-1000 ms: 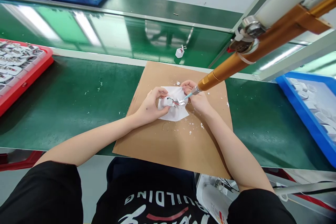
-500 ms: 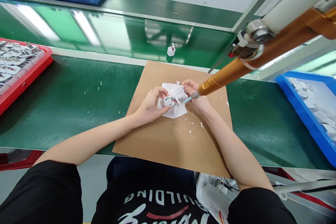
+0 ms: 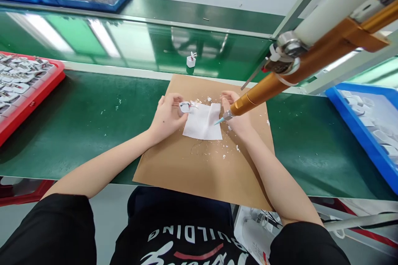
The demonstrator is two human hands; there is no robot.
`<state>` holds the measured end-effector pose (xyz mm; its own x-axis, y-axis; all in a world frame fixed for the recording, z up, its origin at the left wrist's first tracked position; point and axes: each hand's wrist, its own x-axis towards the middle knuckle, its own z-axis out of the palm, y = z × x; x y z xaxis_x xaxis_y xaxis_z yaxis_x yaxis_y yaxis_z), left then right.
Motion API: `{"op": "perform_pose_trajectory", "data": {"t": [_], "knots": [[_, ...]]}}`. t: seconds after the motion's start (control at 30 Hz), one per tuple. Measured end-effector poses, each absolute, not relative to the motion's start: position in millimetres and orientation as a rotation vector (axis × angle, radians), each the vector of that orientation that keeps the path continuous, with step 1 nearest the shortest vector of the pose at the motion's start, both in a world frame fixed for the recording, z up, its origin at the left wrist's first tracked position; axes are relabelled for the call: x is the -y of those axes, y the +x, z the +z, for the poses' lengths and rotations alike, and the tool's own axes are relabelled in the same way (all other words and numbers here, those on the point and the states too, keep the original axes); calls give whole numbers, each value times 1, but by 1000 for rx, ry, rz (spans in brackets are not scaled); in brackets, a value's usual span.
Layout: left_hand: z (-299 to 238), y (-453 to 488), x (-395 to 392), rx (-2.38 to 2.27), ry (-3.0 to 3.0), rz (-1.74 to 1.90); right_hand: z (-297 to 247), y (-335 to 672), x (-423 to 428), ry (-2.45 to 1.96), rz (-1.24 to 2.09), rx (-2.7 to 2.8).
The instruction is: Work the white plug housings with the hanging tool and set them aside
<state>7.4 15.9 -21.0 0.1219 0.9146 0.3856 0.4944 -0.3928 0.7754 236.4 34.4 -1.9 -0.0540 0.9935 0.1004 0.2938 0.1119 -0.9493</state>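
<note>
Since the earlier pictures, the left hand (image 3: 168, 115) had drawn away to the left, off the white cloth (image 3: 202, 121), carrying the small white plug part (image 3: 184, 107) with it. That part sat pinched between the fingertips, above the brown cardboard sheet (image 3: 199, 161) at the cloth's upper left corner, with thin wires and metal prongs sticking out toward the right. The loose plug on the belt (image 3: 190, 60) had also travelled left along the shiny green conveyor (image 3: 124, 45) and stood just beyond the cardboard's far edge.

The right hand (image 3: 234, 114) was closed around the front end of the gold dispenser pen (image 3: 264, 89), which hung from the frame at the upper right. Its pale blue tip (image 3: 218, 121) touched or hovered just over the right edge of the cloth; which of the two could not be told. The cloth lay flat on the cardboard between the two hands, one edge folded up. White crumbs were scattered over the cardboard near it.

On the green bench (image 3: 77, 124), a red tray (image 3: 31, 91) full of white parts stood at the left, and a blue tray (image 3: 370, 132) with more white parts at the right. A further blue tray (image 3: 77, 2) lay across the conveyor at the top left.
</note>
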Motion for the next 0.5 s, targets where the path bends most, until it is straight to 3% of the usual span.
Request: {"op": "perform_pose_trajectory", "data": {"t": [0.1,0.3,0.5], "knots": [[-23,-5,-34,-1482,1785,1236,17,232,-25,-1235,806,1471],[-34,-21,-107,-1632,1714,1249,59,222,0,-793,1101,1393],[-40,-39,-206,-1820,1779,1266,70,221,16,-772,1112,1374]]}}
